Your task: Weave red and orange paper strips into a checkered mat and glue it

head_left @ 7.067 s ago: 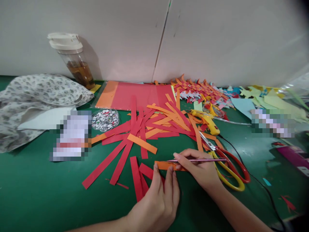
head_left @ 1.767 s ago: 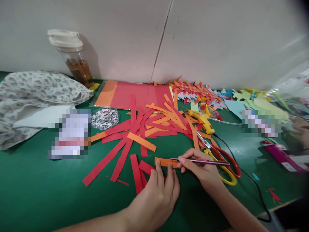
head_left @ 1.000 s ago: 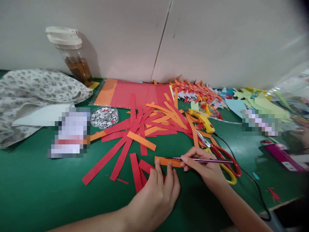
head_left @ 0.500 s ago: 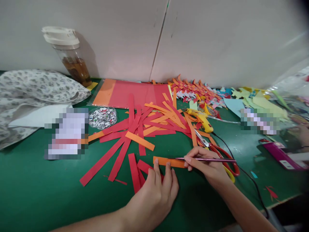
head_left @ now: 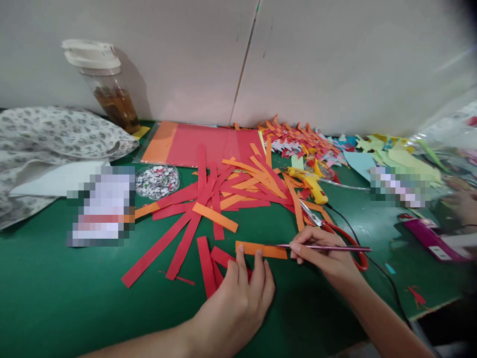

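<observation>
My left hand [head_left: 242,293] presses its fingertips on a short orange paper strip [head_left: 268,250] lying flat on the green table [head_left: 93,298]; its fingers are slightly apart. In my right hand [head_left: 320,251] a thin purple pen-like tool [head_left: 335,247] is pinched, its tip over the upper edge of the strip. Red strips [head_left: 206,263] lie beside and partly under my left hand. Another orange strip [head_left: 215,217] rests on the red ones farther back. Scissors with red handles [head_left: 345,238] are just behind my right hand, partly hidden by it.
A yellow glue gun [head_left: 316,189] with a black cord lies behind the scissors. Googly eyes [head_left: 157,181], a blurred-out phone-like object [head_left: 104,206], cloth [head_left: 55,134] and a drink bottle [head_left: 108,89] are on the left. Paper cutouts and a purple object [head_left: 432,241] are on the right.
My right hand has shifted slightly right along the orange strip with the tool, uncovering the strip's right end. My left hand keeps its place on the strip.
</observation>
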Tool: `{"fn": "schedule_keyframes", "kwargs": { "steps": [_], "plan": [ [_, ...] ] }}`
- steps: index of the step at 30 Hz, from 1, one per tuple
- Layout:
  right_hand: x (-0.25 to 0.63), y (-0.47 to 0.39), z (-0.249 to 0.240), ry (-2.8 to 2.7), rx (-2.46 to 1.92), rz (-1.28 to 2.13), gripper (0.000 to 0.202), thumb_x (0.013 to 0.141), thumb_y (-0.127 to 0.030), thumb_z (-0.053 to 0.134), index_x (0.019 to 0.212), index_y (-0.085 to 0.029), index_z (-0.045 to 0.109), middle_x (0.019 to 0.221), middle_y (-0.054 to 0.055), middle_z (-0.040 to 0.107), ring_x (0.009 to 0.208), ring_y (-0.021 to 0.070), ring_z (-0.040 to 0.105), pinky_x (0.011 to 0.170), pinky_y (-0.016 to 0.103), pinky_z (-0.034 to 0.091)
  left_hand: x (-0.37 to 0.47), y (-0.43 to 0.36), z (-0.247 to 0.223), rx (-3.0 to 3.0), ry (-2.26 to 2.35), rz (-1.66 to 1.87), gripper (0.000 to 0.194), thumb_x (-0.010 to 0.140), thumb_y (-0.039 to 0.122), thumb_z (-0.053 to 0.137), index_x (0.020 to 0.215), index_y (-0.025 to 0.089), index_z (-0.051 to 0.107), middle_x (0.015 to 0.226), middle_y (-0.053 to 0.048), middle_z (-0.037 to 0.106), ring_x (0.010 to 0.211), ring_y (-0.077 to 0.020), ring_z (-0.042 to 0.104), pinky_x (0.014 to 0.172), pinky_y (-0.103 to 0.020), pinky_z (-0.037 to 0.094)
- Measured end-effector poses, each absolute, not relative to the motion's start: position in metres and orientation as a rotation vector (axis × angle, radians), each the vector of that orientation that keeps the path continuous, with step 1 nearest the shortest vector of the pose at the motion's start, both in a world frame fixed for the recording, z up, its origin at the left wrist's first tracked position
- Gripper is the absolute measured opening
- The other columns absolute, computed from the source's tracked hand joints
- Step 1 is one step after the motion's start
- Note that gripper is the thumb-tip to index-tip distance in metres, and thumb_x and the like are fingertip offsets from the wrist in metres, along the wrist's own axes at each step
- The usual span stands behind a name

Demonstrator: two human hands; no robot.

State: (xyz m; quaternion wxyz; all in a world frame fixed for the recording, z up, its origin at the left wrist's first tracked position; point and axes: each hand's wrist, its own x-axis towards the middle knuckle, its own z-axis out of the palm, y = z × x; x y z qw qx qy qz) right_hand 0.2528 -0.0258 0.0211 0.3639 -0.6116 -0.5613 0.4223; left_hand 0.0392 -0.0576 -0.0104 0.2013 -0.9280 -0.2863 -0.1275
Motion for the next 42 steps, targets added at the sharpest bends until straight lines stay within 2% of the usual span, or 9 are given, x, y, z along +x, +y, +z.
{"fn": "schedule_keyframes", "kwargs": {
  "steps": [11, 18, 30, 42],
  "plan": [
    [0.267, -0.025, 0.022, -1.477, -1.597, 1.067, 0.029, 0.068, -0.044, 0.072, 0.062, -0.017, 0.06, 0.056, 0.003, 0.062, 0.047, 0.0116, 0.056, 0.045, 0.022, 0.047, 0.039, -0.057, -0.01, -2.597, -0.798, -0.348, 0.041, 0.09, 0.022, 0.033, 0.124, 0.01, 0.054, 0.126, -0.016, 0.057, 0.104, -0.0348, 0.06, 0.073, -0.041, 0.043],
    [0.278, -0.023, 0.019, -1.524, -1.597, 1.115, 0.024, 0.069, -0.037, 0.073, 0.063, -0.017, 0.061, 0.058, 0.002, 0.063, 0.049, 0.0116, 0.057, 0.046, 0.021, 0.047, 0.039, -0.057, -0.01, -2.595, -0.804, -0.356, 0.041, 0.09, 0.022, 0.034, 0.123, 0.01, 0.054, 0.125, -0.015, 0.057, 0.104, -0.0348, 0.06, 0.073, -0.041, 0.044],
    [0.287, -0.024, 0.035, -1.623, -1.673, 0.969, 0.028, 0.072, -0.04, 0.069, 0.058, -0.018, 0.06, 0.054, 0.004, 0.06, 0.046, 0.0124, 0.054, 0.044, 0.022, 0.042, 0.038, -0.058, -0.011, -2.588, -0.788, -0.345, 0.042, 0.09, 0.022, 0.033, 0.125, 0.011, 0.053, 0.127, -0.015, 0.056, 0.106, -0.0357, 0.059, 0.073, -0.041, 0.044],
    [0.297, -0.022, 0.039, -1.638, -1.736, 0.999, 0.027, 0.071, -0.04, 0.07, 0.059, -0.017, 0.061, 0.055, 0.003, 0.061, 0.048, 0.0113, 0.054, 0.047, 0.022, 0.041, 0.038, -0.057, -0.009, -2.584, -0.792, -0.331, 0.042, 0.091, 0.022, 0.031, 0.124, 0.012, 0.054, 0.126, -0.015, 0.057, 0.105, -0.0351, 0.06, 0.072, -0.04, 0.045]
  ]
}}
